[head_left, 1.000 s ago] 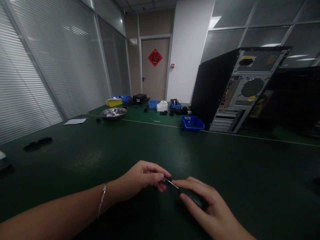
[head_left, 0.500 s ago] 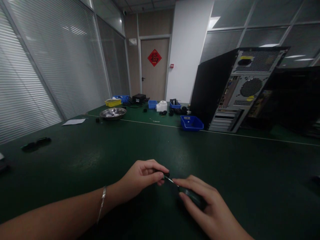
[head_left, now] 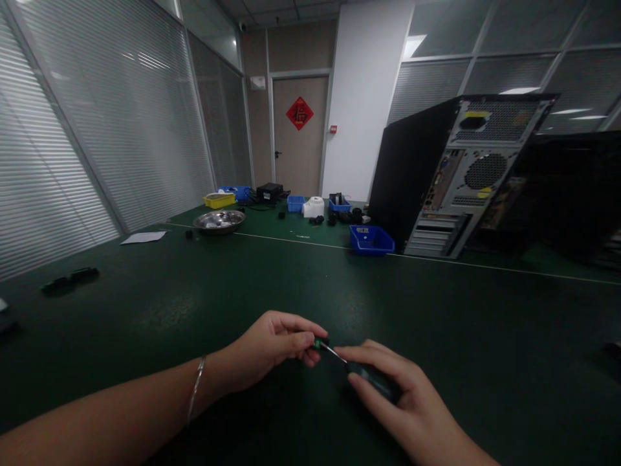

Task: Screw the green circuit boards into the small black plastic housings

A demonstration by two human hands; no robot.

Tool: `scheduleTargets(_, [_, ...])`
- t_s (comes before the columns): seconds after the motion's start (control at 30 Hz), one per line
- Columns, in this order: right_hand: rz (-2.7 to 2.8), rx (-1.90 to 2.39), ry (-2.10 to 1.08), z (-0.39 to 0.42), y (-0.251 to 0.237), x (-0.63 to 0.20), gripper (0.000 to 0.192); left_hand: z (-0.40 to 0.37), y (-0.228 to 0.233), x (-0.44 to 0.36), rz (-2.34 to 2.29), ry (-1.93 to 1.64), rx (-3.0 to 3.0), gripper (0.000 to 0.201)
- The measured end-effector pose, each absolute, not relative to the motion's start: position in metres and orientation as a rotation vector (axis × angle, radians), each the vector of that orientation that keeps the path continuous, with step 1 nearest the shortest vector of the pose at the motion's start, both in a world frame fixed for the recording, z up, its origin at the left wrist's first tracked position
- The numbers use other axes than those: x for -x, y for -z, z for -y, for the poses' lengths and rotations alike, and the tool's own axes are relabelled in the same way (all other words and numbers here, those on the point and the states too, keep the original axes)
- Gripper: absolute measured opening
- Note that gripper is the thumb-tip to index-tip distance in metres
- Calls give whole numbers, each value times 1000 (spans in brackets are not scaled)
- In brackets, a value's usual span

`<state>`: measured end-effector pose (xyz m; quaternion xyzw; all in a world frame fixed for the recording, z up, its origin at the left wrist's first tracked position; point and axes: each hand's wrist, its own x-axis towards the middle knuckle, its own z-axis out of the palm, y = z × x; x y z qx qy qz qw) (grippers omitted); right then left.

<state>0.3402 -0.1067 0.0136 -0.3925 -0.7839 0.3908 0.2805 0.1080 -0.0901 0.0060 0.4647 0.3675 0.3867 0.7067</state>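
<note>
The left hand (head_left: pixel 276 346) pinched a small green-and-black part (head_left: pixel 318 343) between thumb and fingers, with a narrow grip. The part was located at the fingertips, above the green table (head_left: pixel 233 285), near the lower middle of the view. The fingers covered much of it, so its full outline could not be told.

The right hand (head_left: pixel 407 395) was closed around the dark handle of a screwdriver-like tool (head_left: pixel 372 382), thumb on the near side and index finger extended along the far side. The thin metal shaft (head_left: pixel 334 353) pointed up and to the left, its tip at the part (whether the tip was seated in a screw could not be told at this size). A bracelet (head_left: pixel 196 388) encircled the left wrist.

A dark object with green edges (head_left: pixel 70 279) lay on the table at the left, well apart from the hands. A white sheet (head_left: pixel 143 238) lay flat beyond it. Farther back stood a round metal dish (head_left: pixel 219 222), a yellow bin (head_left: pixel 220 201), a black box (head_left: pixel 270 191) and a white housing (head_left: pixel 314 207). A blue bin (head_left: pixel 371 241) stood just beside a black computer case (head_left: pixel 417 175), whose metal rear panel was visible.
</note>
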Motion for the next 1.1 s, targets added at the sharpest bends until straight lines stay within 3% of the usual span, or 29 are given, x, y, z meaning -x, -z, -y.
scheduleTargets(0.67, [1973, 1098, -1088, 108, -18, -340, 29, 90, -4, -110, -761, -884, -1050, 27])
scheduleTargets(1.1, [1932, 1081, -1085, 107, -17, -340, 26, 105, -20, -111, -892, -661, -2117, 12])
